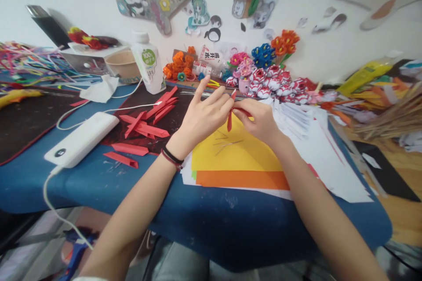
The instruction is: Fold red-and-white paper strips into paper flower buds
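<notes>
Both hands meet over a yellow paper sheet (237,153) on the desk. My left hand (209,107) pinches a folded red paper strip (230,122) between thumb and forefinger, with its other fingers partly raised. My right hand (259,118) is closed on the same red paper from the other side; its fingertips touch near my left thumb. A pale tip shows above the fingers. Several thin sticks (227,143) lie on the yellow sheet below. To the left, folded red paper strips (145,129) lie in a loose pile on a dark mat.
A white power bank (82,140) with cables lies at the left. Behind stand a white bottle (148,63), a paper bowl (123,66) and red-and-white paper flowers (277,83). White paper strips (293,116) lie at the right, on white sheets (343,171). The blue desk (231,215) has a curved front edge.
</notes>
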